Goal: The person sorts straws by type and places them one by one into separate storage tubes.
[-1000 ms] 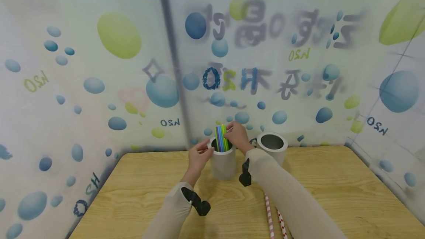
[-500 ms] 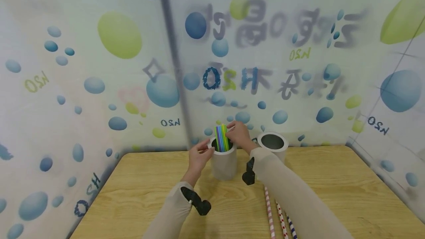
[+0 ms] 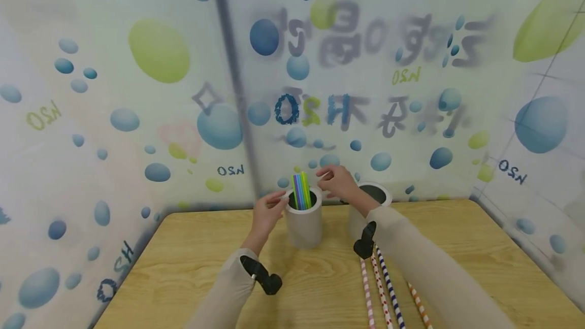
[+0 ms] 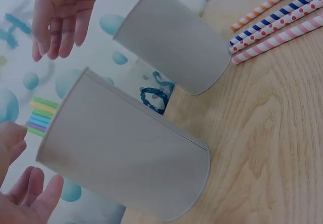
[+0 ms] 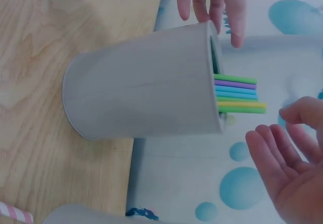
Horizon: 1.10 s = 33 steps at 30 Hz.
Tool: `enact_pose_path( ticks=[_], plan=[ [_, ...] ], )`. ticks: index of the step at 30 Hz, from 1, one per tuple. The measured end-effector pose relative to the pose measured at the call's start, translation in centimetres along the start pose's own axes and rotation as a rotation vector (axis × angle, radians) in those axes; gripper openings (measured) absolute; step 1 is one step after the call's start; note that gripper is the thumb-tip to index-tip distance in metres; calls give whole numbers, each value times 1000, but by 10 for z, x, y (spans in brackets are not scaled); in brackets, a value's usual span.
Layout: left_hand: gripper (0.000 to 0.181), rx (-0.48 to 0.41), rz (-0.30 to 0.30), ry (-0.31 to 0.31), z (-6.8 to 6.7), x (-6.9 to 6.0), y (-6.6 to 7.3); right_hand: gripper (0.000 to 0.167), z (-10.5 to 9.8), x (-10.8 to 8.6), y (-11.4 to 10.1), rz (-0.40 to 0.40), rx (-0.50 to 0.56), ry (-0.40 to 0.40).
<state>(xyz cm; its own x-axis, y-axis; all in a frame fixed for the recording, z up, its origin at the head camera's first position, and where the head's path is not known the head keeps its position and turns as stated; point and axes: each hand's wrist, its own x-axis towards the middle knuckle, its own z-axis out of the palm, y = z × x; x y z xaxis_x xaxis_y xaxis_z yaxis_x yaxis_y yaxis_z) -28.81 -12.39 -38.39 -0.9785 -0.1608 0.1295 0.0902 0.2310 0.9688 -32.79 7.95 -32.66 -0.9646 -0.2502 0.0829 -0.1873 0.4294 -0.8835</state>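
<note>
The thin bright straws stand together in the near white pot, with their tops poking out above its rim. I can see green, purple, blue and yellow ones. They lean a little, all the same way, so that part looks done to me.

Both hands have a loose, empty grip. The right hand is just beside the straw tops with its fingers softly bent, and there is a gap between them and the straws. The left hand is by the other side of the pot, close to the rim. I can't tell if it touches.

The big paper straws lie on the wooden surface: a pink striped one, a red dotted one, a blue striped one and an orange striped one. The second white pot stands next to the first, and nothing sticks out of its top. The right arm hides part of its inside. My guess is that those four are the bit left to sort, maybe into that pot.
</note>
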Motion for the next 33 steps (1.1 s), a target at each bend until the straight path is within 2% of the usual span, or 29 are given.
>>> enact_pose_path(
  ticks=[4, 8, 14, 18, 21, 26, 33],
  plan=[
    [32, 52, 63, 15, 0, -1, 9, 27, -14, -9, 1, -50, 1, -27],
    [30, 65, 95, 4, 5, -1, 20, 26, -28, -18, 4, -77, -11, -44],
    [26, 49, 107, -39, 23, -2, 37, 27, -51, -31, 9, -139, -36, -65],
    [25, 7, 125, -79, 39, -4, 45, 28, -67, -41, 8, -146, -57, -77],
    [26, -43, 107, -145, 58, -3, 50, 29, -85, -51, 11, -131, -83, -73],
    [29, -130, 31, -245, 90, -5, 59, 31, -109, -62, 20, -86, -105, -41],
    [29, -119, -2, -263, 115, -8, 51, 28, -122, -74, 28, -46, -83, -4]
  ],
)
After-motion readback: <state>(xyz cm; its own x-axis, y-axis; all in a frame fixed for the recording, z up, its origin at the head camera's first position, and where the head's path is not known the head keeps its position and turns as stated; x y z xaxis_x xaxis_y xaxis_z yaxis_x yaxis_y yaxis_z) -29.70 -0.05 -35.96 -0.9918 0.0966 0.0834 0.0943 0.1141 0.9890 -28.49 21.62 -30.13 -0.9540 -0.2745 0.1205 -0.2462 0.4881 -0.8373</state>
